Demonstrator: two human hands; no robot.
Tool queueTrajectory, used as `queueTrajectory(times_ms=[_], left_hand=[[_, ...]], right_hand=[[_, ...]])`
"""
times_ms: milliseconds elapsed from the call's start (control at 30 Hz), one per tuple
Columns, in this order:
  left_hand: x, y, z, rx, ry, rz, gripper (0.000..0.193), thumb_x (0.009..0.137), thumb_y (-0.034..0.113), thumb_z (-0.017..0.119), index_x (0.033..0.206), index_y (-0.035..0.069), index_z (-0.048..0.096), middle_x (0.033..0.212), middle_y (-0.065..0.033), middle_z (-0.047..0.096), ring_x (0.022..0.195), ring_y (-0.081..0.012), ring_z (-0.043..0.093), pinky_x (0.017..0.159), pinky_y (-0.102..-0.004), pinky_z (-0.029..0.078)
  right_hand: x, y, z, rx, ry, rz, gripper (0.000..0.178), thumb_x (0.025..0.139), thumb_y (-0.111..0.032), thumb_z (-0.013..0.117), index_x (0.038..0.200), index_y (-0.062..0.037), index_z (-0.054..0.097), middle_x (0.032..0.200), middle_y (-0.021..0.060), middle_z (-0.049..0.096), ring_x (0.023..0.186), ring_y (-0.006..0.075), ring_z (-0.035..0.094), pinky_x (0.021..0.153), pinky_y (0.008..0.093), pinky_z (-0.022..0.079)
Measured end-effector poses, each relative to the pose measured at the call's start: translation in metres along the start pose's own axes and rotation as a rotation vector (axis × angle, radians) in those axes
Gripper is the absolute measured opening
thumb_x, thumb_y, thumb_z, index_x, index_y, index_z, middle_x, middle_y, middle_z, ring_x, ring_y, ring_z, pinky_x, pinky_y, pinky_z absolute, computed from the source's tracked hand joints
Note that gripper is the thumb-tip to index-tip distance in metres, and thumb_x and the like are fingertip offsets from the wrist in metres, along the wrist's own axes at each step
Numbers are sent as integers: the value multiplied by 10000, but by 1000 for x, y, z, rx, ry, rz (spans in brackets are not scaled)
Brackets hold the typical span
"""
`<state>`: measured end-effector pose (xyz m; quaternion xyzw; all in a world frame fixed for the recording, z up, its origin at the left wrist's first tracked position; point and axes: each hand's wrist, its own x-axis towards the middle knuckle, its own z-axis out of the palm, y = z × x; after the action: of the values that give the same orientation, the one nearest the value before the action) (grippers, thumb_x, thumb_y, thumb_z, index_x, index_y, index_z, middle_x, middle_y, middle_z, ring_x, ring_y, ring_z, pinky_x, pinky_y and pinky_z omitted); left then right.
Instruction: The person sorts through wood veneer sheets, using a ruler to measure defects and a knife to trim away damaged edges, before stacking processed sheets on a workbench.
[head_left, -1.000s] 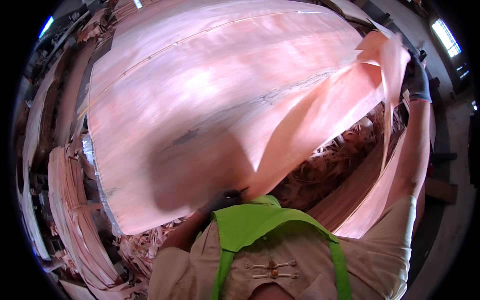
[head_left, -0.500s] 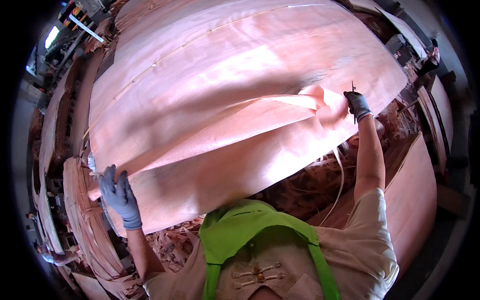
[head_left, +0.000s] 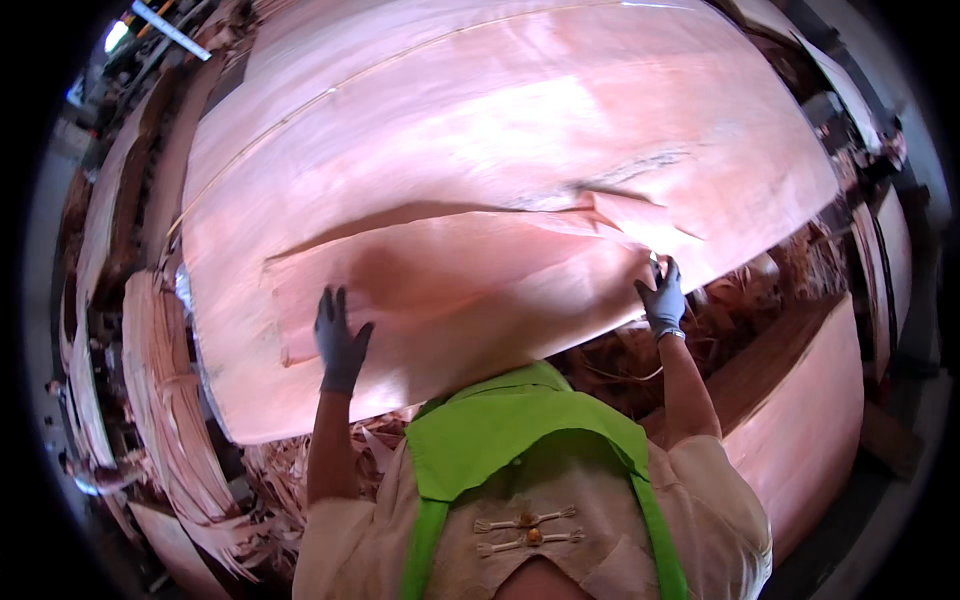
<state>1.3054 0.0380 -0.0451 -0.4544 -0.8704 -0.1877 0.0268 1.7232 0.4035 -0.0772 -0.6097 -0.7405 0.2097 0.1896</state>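
A thin, pinkish-tan sheet of wood veneer [head_left: 450, 290] is shown lying on top of a broad stack of like sheets [head_left: 520, 130], its grain running crosswise and its surface smooth with a faint sheen; its far edge is lifted slightly, so that a dark shadow line is cast on the sheet beneath. The left hand [head_left: 338, 340], covered by a grey glove, is laid flat on the near left part of the top sheet with fingers spread and nothing gripped. The right hand [head_left: 662, 298], gloved likewise, is set at the sheet's right end, where a torn, ragged flap [head_left: 630, 212] is seen; the fingers are curled at the edge, but whether the edge is pinched or only pressed cannot be told. A bright green apron [head_left: 520, 430] with straps is worn over a beige short-sleeved shirt [head_left: 700, 500], and both bare forearms are raised toward the stack. Below the stack's near edge, curled strips and splintered scraps of veneer [head_left: 290, 470] are heaped loosely. To the left, a pile of bent, ribbed veneer strips [head_left: 160, 370] is stood close against the stack. To the right, a second flat pile of sheets [head_left: 800, 430] is seen lower down, well apart from the hands, with more tangled scraps [head_left: 740, 300] between it and the main stack.
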Motion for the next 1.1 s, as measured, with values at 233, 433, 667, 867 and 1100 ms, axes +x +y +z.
queueTrajectory(times_ms=[233, 433, 667, 867, 1100], left_hand=[[120, 22, 37, 113, -234, 63, 931, 689, 419, 720, 1418, 114, 226, 1463, -166, 225, 1334, -367, 229, 1051, -492, 235], [147, 18, 78, 224, -403, 55, 976, 651, 466, 733, 1422, 148, 225, 1447, -121, 275, 1326, -340, 258, 1074, -513, 187], [149, 29, 72, 398, -343, 67, 759, 619, 419, 756, 1269, 168, 454, 1230, -100, 511, 1196, -291, 432, 1019, -516, 256], [133, 10, 81, 202, -98, 58, 251, 671, 195, 710, 894, 153, 602, 1103, -74, 586, 1053, -266, 521, 982, -468, 307], [110, 40, 56, 218, 61, 107, 124, 744, 77, 585, 866, 91, 570, 923, -82, 635, 896, -254, 582, 1001, -485, 307]], right_hand=[[40, 73, 40, -32, 100, -101, 380, 857, -220, 567, 1231, -156, 546, 1006, 166, 584, 898, 291, 586, 780, 355, 463], [50, 90, 5, 565, -12, 57, 93, 866, -114, 553, 782, -74, 549, 632, -7, 548, 514, 84, 474, 491, 234, 393], [114, 17, -117, 960, -234, 202, 91, 847, -166, 617, 881, -84, 597, 651, -14, 538, 453, 47, 426, 398, 190, 328], [221, -41, -148, 969, -104, 0, 280, 906, -175, 512, 1150, -45, 552, 1011, 50, 663, 439, 40, 359, 414, 188, 314], [96, -28, -65, 862, -439, -194, 172, 890, -103, 553, 1040, -23, 581, 821, 92, 632, 746, 136, 621, 615, 264, 506]])
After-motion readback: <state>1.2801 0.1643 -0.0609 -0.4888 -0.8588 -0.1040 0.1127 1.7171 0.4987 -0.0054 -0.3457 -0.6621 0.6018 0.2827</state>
